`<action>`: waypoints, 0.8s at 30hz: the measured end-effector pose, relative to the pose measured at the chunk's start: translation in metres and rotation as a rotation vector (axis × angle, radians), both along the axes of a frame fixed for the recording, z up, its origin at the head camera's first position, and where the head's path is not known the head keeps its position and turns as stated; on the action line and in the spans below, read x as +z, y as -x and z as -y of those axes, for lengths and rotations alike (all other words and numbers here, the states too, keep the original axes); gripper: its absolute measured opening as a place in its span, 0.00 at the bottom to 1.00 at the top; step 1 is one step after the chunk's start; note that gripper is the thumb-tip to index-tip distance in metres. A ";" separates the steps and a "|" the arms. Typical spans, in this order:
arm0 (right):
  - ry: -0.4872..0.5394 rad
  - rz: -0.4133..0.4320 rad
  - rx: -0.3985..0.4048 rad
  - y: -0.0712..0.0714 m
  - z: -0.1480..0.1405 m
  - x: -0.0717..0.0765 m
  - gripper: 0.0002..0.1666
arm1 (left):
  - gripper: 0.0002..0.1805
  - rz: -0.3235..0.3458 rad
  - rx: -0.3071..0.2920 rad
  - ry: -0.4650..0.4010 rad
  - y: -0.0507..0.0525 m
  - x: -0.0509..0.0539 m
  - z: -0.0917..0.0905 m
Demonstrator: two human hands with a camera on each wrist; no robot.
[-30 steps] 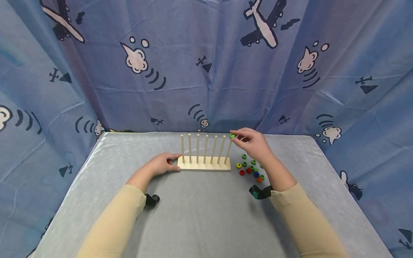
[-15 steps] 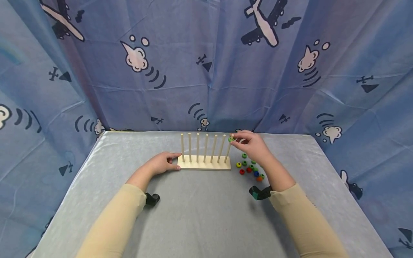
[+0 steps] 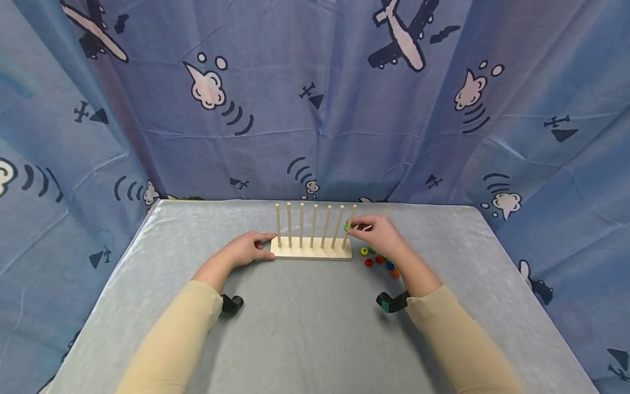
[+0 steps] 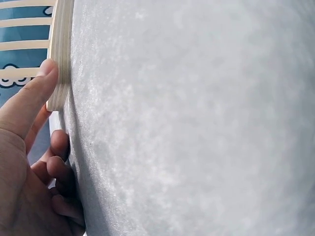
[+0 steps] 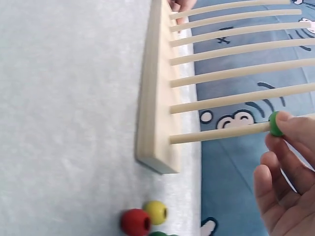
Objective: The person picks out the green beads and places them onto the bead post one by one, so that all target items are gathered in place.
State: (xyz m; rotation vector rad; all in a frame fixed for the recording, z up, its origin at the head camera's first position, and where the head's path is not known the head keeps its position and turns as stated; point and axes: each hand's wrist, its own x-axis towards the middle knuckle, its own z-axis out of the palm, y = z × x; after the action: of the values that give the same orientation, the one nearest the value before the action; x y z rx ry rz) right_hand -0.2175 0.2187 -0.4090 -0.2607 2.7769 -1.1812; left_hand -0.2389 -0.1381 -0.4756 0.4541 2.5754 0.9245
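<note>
A pale wooden peg board (image 3: 311, 254) with several upright pegs stands near the middle of the table. At its left end my left hand (image 3: 244, 249) grips the base between thumb and index finger; the left wrist view shows the thumb (image 4: 45, 73) on the wood. The other left fingers curl loosely beside it. My right hand (image 3: 380, 234) pinches a green bead (image 5: 274, 124) between thumb and index finger. That bead is threaded on the rightmost peg (image 5: 221, 133), partway down, with the peg's tip sticking out above it.
Loose beads lie right of the board, partly hidden under my right hand: a yellow bead (image 3: 363, 251), red ones (image 3: 368, 262), a blue one (image 3: 390, 266) and an orange one (image 3: 396, 273). A patterned blue curtain (image 3: 315, 109) hangs behind the table (image 3: 305, 328).
My right hand has brought the green bead from the tip of the rightmost peg down along it. The left hand keeps its place on the board.
</note>
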 end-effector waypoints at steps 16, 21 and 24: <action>-0.138 0.043 0.055 0.008 0.004 -0.037 0.11 | 0.37 0.014 0.005 -0.019 0.000 0.000 0.000; -0.179 0.049 0.069 0.010 0.004 -0.045 0.10 | 0.37 0.009 0.005 -0.020 0.000 0.001 -0.001; -0.213 0.050 0.078 0.011 0.005 -0.047 0.10 | 0.37 0.011 0.004 -0.018 0.000 0.001 -0.001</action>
State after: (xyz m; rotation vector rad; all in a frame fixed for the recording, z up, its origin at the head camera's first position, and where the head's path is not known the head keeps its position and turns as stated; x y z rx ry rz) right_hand -0.2282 0.2141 -0.4557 -0.3113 2.7912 -0.8533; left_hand -0.2390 -0.1373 -0.4742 0.4478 2.5604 0.9499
